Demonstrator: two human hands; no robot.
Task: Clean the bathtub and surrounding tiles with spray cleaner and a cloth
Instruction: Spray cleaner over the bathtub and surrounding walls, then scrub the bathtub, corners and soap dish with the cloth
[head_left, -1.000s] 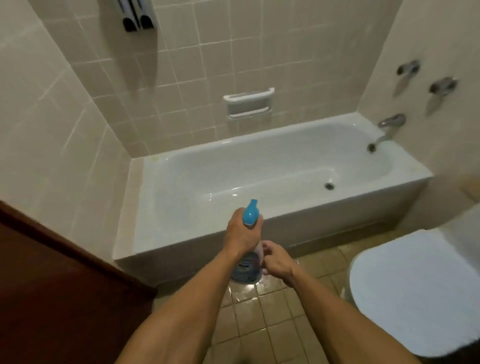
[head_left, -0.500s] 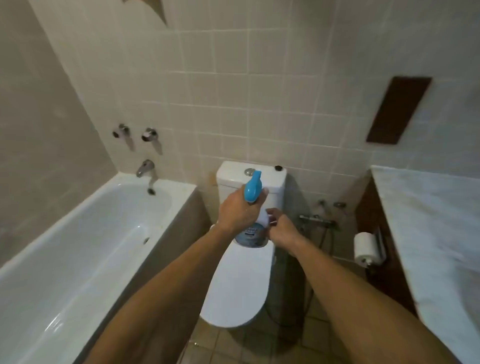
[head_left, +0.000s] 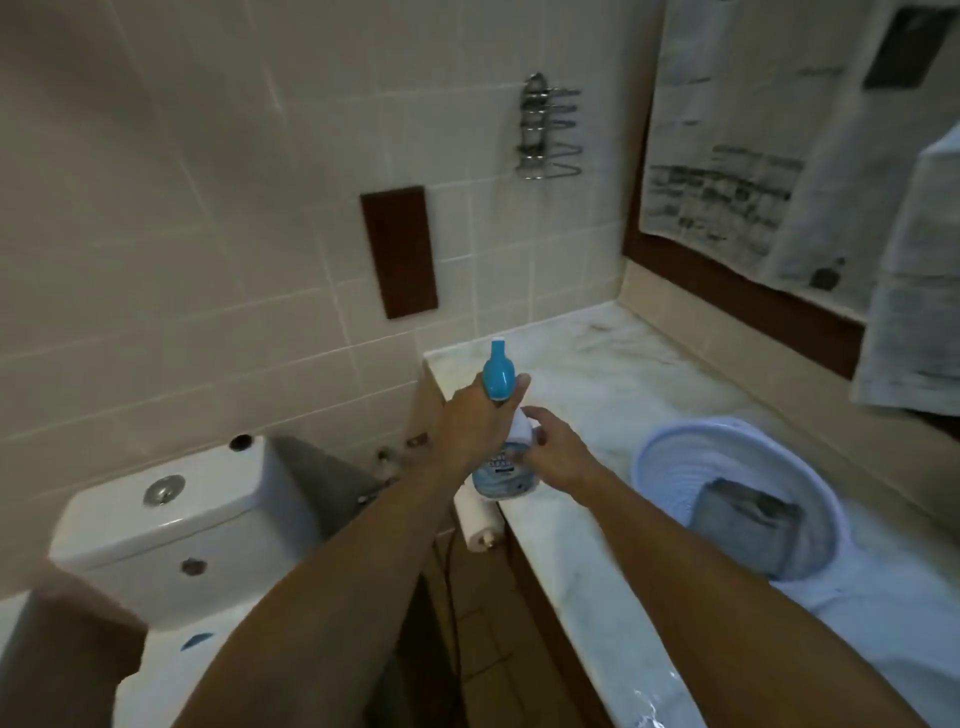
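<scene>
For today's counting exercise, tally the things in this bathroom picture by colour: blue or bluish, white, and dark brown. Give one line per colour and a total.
Blue or bluish: 2, the spray top and the basin.
White: 2, the cistern and the paper roll.
Dark brown: 1, the wall panel.
Total: 5

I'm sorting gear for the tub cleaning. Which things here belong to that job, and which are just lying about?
For the job:
spray bottle, gripped by the left hand, right hand on its body

Just there:
toilet
toilet roll
wash basin bowl on the counter
wire rack
newspaper
</scene>
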